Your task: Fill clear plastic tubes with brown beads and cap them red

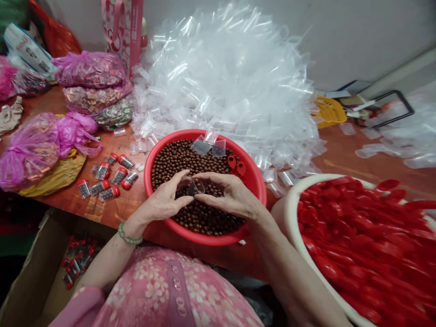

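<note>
A small clear plastic container (196,187) is held low over a red basin (261,195) of shiny brown balls (204,218). My right hand (235,195) grips it between thumb and fingers. From the other side my left hand (166,197) closes its thumb and fingertips on it. The container is tilted, and how full it is I cannot tell. More clear containers (201,146) lie on the balls at the back of the basin. Beside them, red plastic caps (241,168) rest near the basin's right wall.
Behind the basin rises a big heap of clear containers (235,77). A cream tub (289,204) of red plastic pieces (354,245) stands right. Several filled, red-capped containers (109,194) lie left, near pink bags (30,145). Below the table edge is a cardboard box (37,268).
</note>
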`<state>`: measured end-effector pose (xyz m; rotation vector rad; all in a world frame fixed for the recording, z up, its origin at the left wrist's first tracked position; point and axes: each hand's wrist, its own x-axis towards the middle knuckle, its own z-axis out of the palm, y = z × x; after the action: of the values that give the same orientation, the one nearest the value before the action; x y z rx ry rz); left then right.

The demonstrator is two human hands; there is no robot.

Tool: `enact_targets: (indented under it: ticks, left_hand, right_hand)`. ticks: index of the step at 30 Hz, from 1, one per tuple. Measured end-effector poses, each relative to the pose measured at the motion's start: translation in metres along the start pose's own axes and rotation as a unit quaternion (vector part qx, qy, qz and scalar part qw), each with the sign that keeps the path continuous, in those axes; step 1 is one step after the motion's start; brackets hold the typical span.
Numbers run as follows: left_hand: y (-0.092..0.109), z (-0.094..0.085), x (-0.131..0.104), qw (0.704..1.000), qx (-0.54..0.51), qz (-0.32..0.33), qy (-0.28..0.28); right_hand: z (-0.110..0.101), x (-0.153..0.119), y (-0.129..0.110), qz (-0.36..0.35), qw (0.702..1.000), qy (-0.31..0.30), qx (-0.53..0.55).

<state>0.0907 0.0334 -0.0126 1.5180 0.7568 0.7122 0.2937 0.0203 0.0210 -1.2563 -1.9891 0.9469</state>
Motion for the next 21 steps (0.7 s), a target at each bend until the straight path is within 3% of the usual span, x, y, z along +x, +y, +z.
enact_targets:
  ticks: [6, 11, 21]
  left_hand:
    - [0.002, 0.001, 0.002, 0.999, -0.035, -0.036, 0.01]
    - [0.009, 0.0, 0.001, 1.0, 0.005, 0.004, -0.01]
    - [0.006, 0.0, 0.002, 1.0, 0.024, 0.006, 0.018]
  right_hand:
    - [0.0, 0.0, -0.01, -0.009, 0.999, -0.039, 0.036]
    - [0.004, -0.001, -0.009, 0.001, 0.999, -0.007, 0.051]
    - [0.017, 0.0, -0.002, 0.068, 0.982, 0.055, 0.168]
